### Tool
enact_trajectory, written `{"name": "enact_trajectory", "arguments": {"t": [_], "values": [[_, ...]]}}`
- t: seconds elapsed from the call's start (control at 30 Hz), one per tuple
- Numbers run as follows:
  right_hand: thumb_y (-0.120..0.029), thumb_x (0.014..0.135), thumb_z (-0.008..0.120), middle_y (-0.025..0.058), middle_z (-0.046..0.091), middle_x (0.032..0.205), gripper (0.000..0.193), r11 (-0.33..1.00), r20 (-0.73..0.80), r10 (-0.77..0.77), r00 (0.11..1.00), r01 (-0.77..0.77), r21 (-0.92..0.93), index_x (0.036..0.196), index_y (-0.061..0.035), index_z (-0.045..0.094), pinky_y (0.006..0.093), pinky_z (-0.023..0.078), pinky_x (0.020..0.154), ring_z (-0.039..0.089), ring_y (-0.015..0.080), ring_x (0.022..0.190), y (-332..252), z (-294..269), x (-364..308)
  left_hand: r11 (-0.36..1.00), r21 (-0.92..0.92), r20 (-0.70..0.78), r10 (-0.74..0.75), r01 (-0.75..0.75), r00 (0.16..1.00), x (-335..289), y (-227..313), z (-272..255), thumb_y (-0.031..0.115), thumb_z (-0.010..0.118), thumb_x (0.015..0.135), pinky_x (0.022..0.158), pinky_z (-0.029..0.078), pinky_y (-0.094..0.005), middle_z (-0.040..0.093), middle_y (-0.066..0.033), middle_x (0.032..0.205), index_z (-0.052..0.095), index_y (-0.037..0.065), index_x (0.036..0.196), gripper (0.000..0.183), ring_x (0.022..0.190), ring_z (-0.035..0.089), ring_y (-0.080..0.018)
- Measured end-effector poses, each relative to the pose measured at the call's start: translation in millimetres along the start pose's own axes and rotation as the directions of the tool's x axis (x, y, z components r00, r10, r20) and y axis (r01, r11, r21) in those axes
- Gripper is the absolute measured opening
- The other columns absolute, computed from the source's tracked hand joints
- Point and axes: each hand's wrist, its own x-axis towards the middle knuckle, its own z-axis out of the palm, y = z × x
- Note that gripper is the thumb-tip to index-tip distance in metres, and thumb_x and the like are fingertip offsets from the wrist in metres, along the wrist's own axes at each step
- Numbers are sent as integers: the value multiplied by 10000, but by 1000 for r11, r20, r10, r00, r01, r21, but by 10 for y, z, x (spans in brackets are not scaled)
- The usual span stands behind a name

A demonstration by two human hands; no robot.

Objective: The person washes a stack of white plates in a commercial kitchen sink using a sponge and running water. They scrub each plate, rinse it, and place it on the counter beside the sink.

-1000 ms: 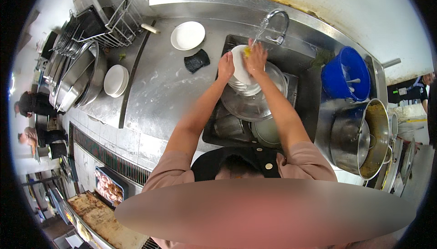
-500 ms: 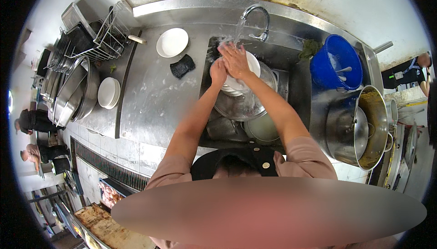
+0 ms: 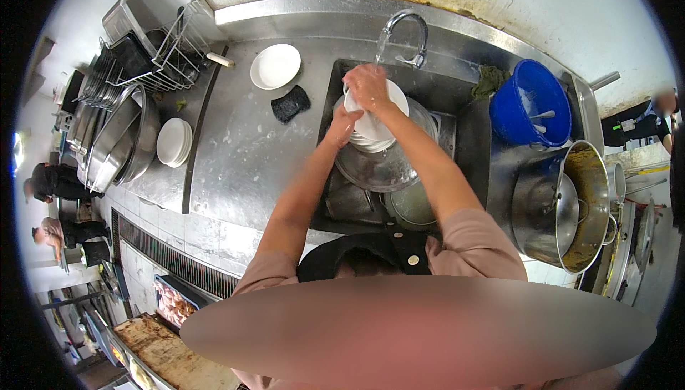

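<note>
Over the sink (image 3: 462, 169), my hands hold a white plate (image 3: 352, 103) between them, mostly hidden by my fingers. My left hand (image 3: 342, 127) grips its near left side. Curled over its upper part is my right hand (image 3: 368, 86), just below the running faucet (image 3: 421, 27). Directly beneath lies a stack of white plates (image 3: 397, 104), resting on a round metal lid or pan (image 3: 389, 170) in the sink. On the counter to the left are a black scrub pad (image 3: 290, 104) and a white dish (image 3: 275, 66).
Further left stand a white plate stack (image 3: 171, 142), metal basins (image 3: 135, 140) and a wire rack (image 3: 175, 58). To the right are a blue bucket (image 3: 517, 104) with utensils, a green cloth (image 3: 489, 79) and a large pot (image 3: 531, 211). Other people stand at both far sides.
My hands were pressed flat together under the splashing water. Now the right hand's fingers have curled, the left has dropped slightly nearer, and the plate shows between them.
</note>
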Motion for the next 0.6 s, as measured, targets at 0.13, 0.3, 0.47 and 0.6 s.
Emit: {"name": "enact_trajectory", "arguments": {"t": [0.13,0.3,0.47,0.6], "values": [[-337,824,495,202,338,1310,532,922,-301,252,920,-322,-214,1280,-88,378,609,206,959,252,400,1246,-95,22,-345,999,-24,-302,-39,33,953,5,4,132,237,454,909,826,442,-335,549,-124,1077,411,-39,1198,402,954,550,-211],[-310,818,515,206,333,1319,533,906,-33,254,967,-249,-342,1279,-76,383,597,231,949,271,402,1239,-201,-41,-833,991,-86,-490,-130,101,862,66,49,106,284,415,926,802,460,-341,531,-162,1100,407,-62,1182,430,969,547,-229],[-214,808,559,230,511,1130,435,806,-139,519,843,-429,408,1204,-61,463,390,394,874,510,355,1023,109,-267,-586,948,-302,-414,-223,98,883,47,-79,100,343,423,915,802,480,-339,527,-147,1096,394,-45,1173,466,983,549,-233],[-143,787,571,182,621,911,275,774,11,516,856,-472,423,1033,-21,578,337,478,726,606,320,813,270,-551,-426,915,-121,-282,-403,385,871,130,-15,77,485,397,884,903,430,-376,518,-152,1135,375,-53,1207,629,1064,512,-249]]}}
